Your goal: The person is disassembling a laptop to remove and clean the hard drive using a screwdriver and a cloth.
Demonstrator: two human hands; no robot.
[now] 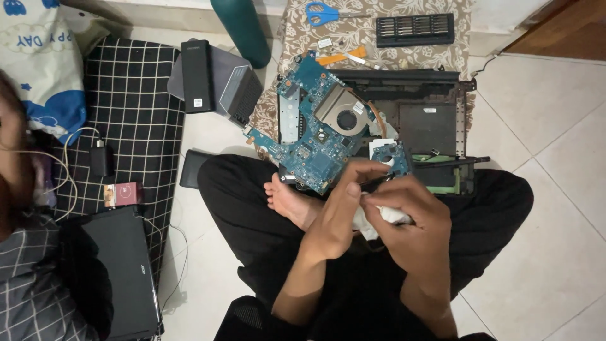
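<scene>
Now both hands' fingers (353, 189) pinch a white cloth (379, 218) between them.

Blue scissors (322, 12) lie near a bit set (415, 29) (black, rectangular).

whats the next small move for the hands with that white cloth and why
Probably keep rubbing the white cloth along the thin black tool: the left hand pinches the tool while the right hand presses the cloth beside it, above the blue circuit board.
</scene>
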